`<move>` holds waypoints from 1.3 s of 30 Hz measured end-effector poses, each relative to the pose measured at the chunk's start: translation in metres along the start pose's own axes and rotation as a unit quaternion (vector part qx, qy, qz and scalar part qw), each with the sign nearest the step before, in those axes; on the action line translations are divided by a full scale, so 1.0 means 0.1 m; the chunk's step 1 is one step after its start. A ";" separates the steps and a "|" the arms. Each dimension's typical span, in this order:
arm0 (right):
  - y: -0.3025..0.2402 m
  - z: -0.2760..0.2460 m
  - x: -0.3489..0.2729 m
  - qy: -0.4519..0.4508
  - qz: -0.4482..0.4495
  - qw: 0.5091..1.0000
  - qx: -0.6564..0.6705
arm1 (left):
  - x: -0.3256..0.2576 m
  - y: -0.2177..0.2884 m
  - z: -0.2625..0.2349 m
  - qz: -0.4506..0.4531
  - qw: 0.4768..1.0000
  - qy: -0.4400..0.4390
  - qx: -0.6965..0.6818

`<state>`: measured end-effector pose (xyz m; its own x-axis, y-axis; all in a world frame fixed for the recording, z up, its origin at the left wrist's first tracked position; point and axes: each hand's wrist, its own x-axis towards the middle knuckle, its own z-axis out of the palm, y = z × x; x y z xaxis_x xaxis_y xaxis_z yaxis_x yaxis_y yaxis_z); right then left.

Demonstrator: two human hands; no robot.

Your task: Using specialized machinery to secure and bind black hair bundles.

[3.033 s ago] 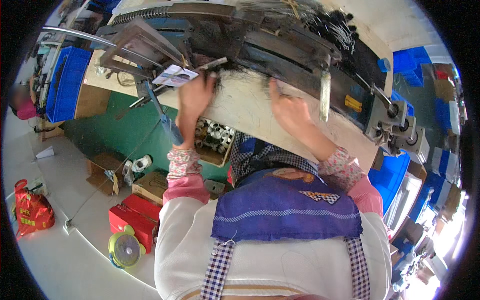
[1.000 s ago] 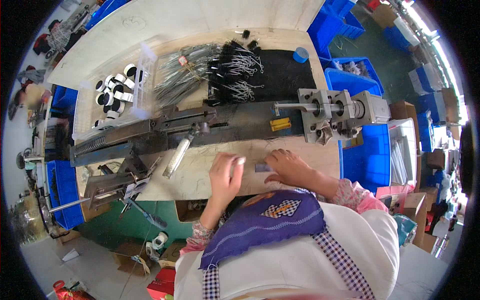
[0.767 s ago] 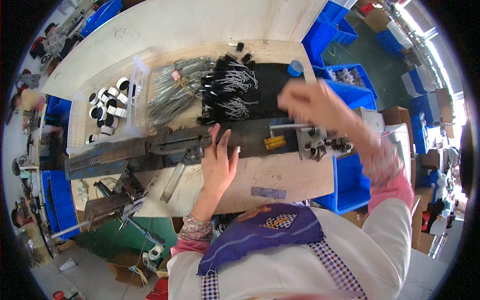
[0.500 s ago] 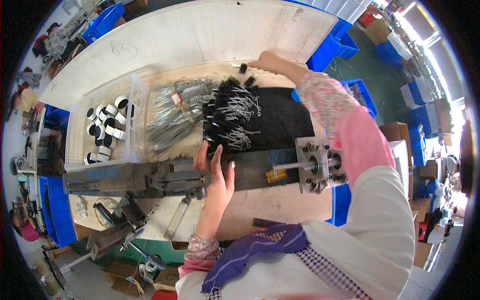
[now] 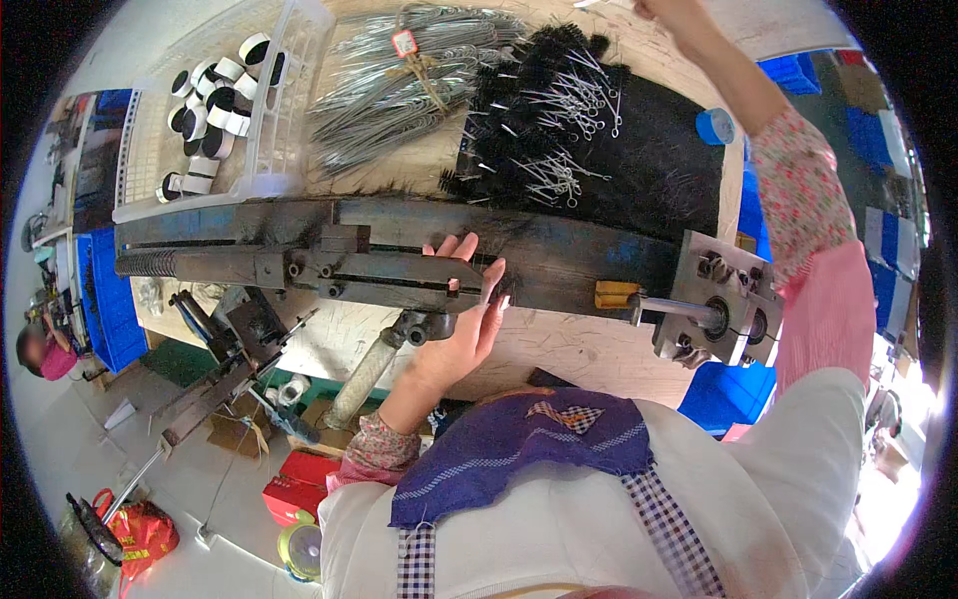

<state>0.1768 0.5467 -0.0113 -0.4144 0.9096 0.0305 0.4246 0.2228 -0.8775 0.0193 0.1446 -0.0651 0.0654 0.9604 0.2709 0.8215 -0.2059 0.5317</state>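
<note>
My left hand (image 5: 461,334) reaches up to a long dark metal machine (image 5: 559,255) lying across the bench. Its fingers are stretched and apart, some showing behind a flat steel bar (image 5: 399,272). I cannot see them wrapped round anything. At the top edge, partly cut off, my right hand (image 5: 671,14) has its fingers closed together. A thin pale piece (image 5: 597,3) shows beside those fingertips; what it belongs to is out of view. Between the hands lies a heap of black bristle brushes (image 5: 544,110) with looped wire ends, on a black mat (image 5: 664,150).
A clear plastic basket (image 5: 284,185) holds white-and-black rings at the left. Beside it are bundled steel wires (image 5: 384,125) with a tag. A metal block with a rod (image 5: 714,304) sits at the machine's right end. A blue roll (image 5: 715,127) stands past the mat.
My view has shifted down and closer, so bench things sit higher in the picture. My right hand is now at the top edge. My left hand stays by the machine's bar.
</note>
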 end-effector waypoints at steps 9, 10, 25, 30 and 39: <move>0.41 -0.46 -0.60 -0.203 0.305 0.930 -0.041 | 0.29 0.06 -0.01 -0.064 0.996 0.054 0.014; 0.49 -0.46 -0.67 -0.197 0.312 0.929 -0.016 | 0.40 0.03 0.07 -0.016 0.996 0.089 0.023; -0.03 0.54 -0.75 -0.267 0.024 0.963 0.008 | 1.21 -0.30 0.31 -0.064 0.977 0.180 -0.090; -0.27 0.66 -1.22 -0.309 -0.155 0.914 -0.213 | 1.09 -0.37 0.29 -0.073 0.971 0.192 -0.122; -0.22 1.05 -1.52 -0.203 -0.252 0.886 -0.331 | 1.05 -0.43 0.23 -0.149 0.920 0.207 -0.297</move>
<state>0.1457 0.3669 -0.0470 -0.8842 0.4649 0.0450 0.4273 0.8441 -0.3239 0.0034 0.2582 -0.0782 -0.4344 0.8625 0.2597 0.3065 -0.1296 0.9430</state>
